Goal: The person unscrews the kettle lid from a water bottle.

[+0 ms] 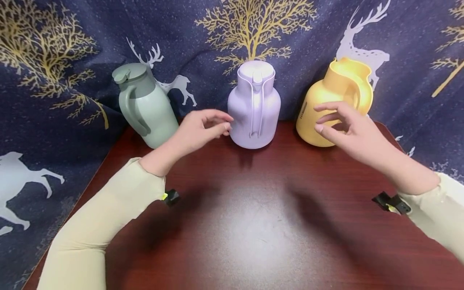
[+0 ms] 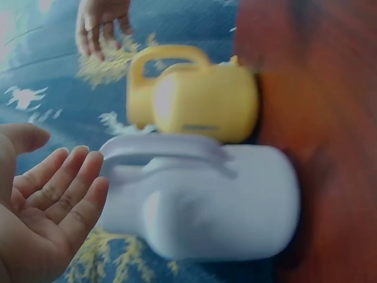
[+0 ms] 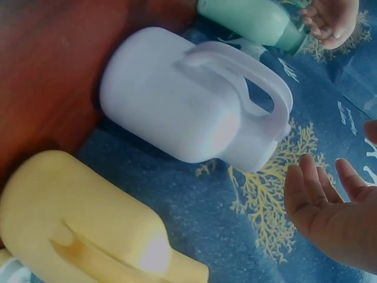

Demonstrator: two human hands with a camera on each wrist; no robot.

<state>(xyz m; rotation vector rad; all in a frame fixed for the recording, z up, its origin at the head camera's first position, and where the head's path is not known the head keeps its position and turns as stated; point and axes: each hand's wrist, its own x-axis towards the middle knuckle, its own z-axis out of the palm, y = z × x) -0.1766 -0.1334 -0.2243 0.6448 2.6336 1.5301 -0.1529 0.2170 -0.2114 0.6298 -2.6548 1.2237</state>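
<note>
Three jugs with handles stand along the back of the table. The lilac jug (image 1: 235, 104) is in the middle, lidded, its handle facing me. My left hand (image 1: 203, 127) hovers just left of it, fingers loosely bent around nothing; the left wrist view shows the bare palm (image 2: 53, 218) beside the jug's neck. To the right stands the yellow jug (image 1: 315, 104), its top apparently without a lid. My right hand (image 1: 349, 127) appears in front of it, holding nothing, and hides part of its lower body. At left is the green jug (image 1: 154, 110) with a darker grey-green lid.
Below the jugs, the dark red wooden table (image 1: 253, 201) reflects a bright patch of light. A navy cloth (image 1: 195, 32) with golden trees and white deer hangs behind and at the sides. Something whitish (image 3: 15, 274) shows at the lower left of the right wrist view.
</note>
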